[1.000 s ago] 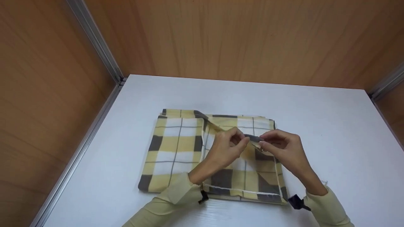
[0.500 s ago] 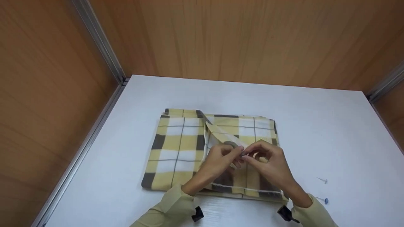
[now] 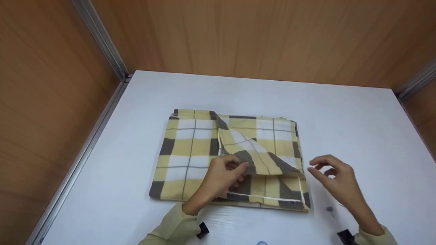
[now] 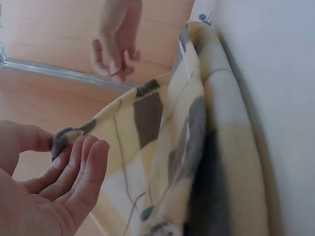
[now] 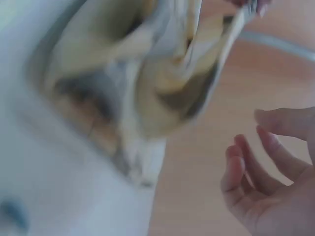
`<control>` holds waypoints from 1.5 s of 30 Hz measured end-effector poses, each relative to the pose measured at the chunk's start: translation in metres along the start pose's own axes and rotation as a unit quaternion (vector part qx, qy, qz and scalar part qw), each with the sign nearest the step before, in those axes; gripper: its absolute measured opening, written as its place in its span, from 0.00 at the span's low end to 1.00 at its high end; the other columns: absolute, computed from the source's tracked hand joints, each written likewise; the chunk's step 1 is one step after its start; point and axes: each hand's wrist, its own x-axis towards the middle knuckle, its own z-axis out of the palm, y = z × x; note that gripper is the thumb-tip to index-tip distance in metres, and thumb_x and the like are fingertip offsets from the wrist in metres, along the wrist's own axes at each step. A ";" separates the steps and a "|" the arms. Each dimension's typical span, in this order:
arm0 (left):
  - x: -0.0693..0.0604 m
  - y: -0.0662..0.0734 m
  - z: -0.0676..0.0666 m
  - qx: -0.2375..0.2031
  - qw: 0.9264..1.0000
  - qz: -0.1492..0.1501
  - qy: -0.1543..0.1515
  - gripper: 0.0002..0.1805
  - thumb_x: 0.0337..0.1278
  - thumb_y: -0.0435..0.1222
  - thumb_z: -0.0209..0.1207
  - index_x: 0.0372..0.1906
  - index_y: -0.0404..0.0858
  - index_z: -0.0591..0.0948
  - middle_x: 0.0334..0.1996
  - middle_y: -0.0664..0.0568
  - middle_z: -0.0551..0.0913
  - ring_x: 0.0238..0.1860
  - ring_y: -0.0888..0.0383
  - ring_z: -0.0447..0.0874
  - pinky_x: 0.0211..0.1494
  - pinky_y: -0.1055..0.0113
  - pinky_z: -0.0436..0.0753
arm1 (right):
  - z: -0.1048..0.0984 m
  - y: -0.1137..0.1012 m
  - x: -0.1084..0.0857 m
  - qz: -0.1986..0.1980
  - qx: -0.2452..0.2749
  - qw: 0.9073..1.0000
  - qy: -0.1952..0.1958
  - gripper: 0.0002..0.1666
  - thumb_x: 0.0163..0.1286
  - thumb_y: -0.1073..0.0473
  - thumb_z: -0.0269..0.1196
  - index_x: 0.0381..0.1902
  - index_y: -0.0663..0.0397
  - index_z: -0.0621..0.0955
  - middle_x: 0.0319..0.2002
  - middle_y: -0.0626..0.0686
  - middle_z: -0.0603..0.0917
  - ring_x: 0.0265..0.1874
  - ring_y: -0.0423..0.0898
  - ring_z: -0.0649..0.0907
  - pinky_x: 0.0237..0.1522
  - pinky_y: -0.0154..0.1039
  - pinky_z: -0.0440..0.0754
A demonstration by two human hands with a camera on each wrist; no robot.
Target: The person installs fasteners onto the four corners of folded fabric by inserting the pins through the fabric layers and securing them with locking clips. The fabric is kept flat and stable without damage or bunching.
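Observation:
A folded plaid cloth [image 3: 190, 149] in yellow, white and dark grey lies on the white table. My left hand [image 3: 223, 177] pinches a raised edge of its top layer between thumb and fingers; the left wrist view shows the dark edge [image 4: 60, 142] there. To the right of the cloth, my right hand [image 3: 335, 177] hovers apart from it, thumb and fingers bent with a gap between them. Nothing shows in the right hand [image 5: 270, 182] in its wrist view. A pin with a blue-grey head [image 3: 330, 209] lies near the cloth's lower right corner.
Another round bluish head [image 3: 262, 243] shows at the bottom edge of the head view. In the left wrist view, a dark-headed pin [image 4: 146, 213] appears against the cloth. Wooden panels [image 3: 255, 37] stand behind and left of the table [image 3: 357, 129].
My right hand has let go of the cloth edge and moved right, off the cloth. My left hand still pinches the edge, slightly farther left, and the flap now spreads out more.

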 end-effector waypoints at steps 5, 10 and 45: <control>-0.002 0.010 -0.006 -0.016 1.000 -0.006 0.025 0.09 0.59 0.29 0.59 0.40 0.25 0.79 0.28 0.35 0.82 0.26 0.37 0.82 0.24 0.50 0.83 | -0.039 0.039 -0.014 0.108 -0.111 0.988 -0.018 0.17 0.61 0.54 0.68 0.45 0.57 0.82 0.45 0.56 0.81 0.35 0.33 0.76 0.28 0.27 0.76; -0.002 0.006 -0.007 -0.031 0.999 -0.008 0.024 0.17 0.60 0.27 0.58 0.52 0.22 0.74 0.29 0.36 0.82 0.28 0.36 0.82 0.25 0.48 0.83 | -0.056 0.072 -0.027 0.182 -0.157 0.968 -0.072 0.25 0.63 0.51 0.66 0.52 0.61 0.77 0.48 0.66 0.76 0.39 0.52 0.77 0.27 0.35 0.74; -0.007 0.022 -0.003 -0.072 0.996 -0.001 -0.044 0.27 0.62 0.25 0.53 0.66 0.27 0.64 0.28 0.38 0.77 0.30 0.30 0.80 0.29 0.43 0.81 | 0.044 -0.050 0.036 -0.075 0.182 0.975 -0.098 0.09 0.54 0.75 0.68 0.33 0.63 0.83 0.34 0.58 0.82 0.32 0.47 0.83 0.35 0.34 0.83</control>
